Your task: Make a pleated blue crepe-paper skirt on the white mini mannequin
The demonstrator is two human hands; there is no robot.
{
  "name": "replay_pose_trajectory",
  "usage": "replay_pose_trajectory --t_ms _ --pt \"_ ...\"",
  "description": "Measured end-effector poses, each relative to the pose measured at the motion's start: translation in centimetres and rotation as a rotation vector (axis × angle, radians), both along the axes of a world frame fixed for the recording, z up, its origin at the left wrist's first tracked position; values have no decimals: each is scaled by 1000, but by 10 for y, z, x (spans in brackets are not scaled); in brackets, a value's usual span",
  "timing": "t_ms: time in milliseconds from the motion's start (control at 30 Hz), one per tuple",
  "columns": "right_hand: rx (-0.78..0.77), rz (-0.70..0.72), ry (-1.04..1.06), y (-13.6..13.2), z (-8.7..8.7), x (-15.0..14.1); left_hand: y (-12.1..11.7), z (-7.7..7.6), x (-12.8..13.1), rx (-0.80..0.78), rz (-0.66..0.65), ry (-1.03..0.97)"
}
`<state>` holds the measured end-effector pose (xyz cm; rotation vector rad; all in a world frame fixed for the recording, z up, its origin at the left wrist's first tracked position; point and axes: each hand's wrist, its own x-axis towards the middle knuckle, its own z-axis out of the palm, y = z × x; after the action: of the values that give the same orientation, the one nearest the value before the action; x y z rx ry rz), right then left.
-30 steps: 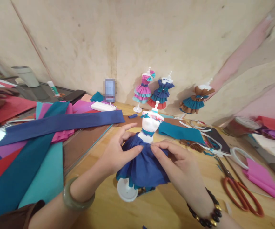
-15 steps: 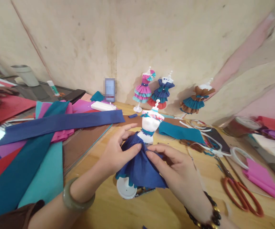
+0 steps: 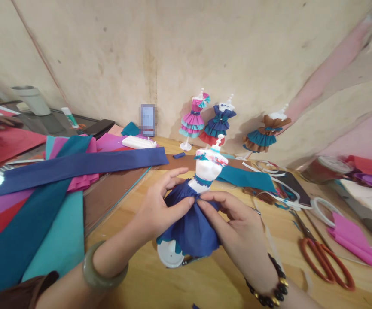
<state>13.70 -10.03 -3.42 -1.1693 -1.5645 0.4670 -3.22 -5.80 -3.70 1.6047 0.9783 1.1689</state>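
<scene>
A small white dress form [image 3: 208, 165] is held at the middle of the counter [image 3: 134, 285], between the two hands, with a dark blue skirt [image 3: 186, 229] gathered around its lower part. The form is tilted: its long axis is seen to run from the round white base [image 3: 170, 254] at lower left to the knobbed neck at upper right. By a narrow bare white patch the skirt's gathered top edge is parted from the teal waistband [image 3: 203, 181] above it — and just below that patch both thumbs are placed.

The skirt is approached from opposite sides. By the left hand [image 3: 160, 204] its left side is gripped, the thumb laid across the front, some fingers hidden behind the cloth and the index finger stretched loosely upward. By the right hand [image 3: 239, 221] a bit of the top edge is pinched between thumb and index finger, just beside the left thumb's tip; whether the two touch cannot be told. The bare patch is reached a little more closely by the right hand, though little is left between them.

Beyond the form, a teal strip [image 3: 248, 178] is laid on the counter; well to the right, orange-handled scissors [image 3: 318, 257] are placed.
</scene>
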Motion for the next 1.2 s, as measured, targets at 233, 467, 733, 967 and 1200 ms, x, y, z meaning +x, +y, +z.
replay_pose_trajectory --t_ms 233,467,733,967,1200 --pt "-6 -16 -16 0 2 0 -3 2 2 9 -16 -23" --pt "-11 -48 58 2 -6 0 -4 0 2 8 -7 -34" --pt "-15 -57 82 5 -6 -3 -4 2 2 -11 -20 -62" --pt "-41 0 49 1 -1 -6 -6 9 1 -62 13 -77" --pt "160 58 -361 -7 11 16 7 5 -3 -192 58 -255"
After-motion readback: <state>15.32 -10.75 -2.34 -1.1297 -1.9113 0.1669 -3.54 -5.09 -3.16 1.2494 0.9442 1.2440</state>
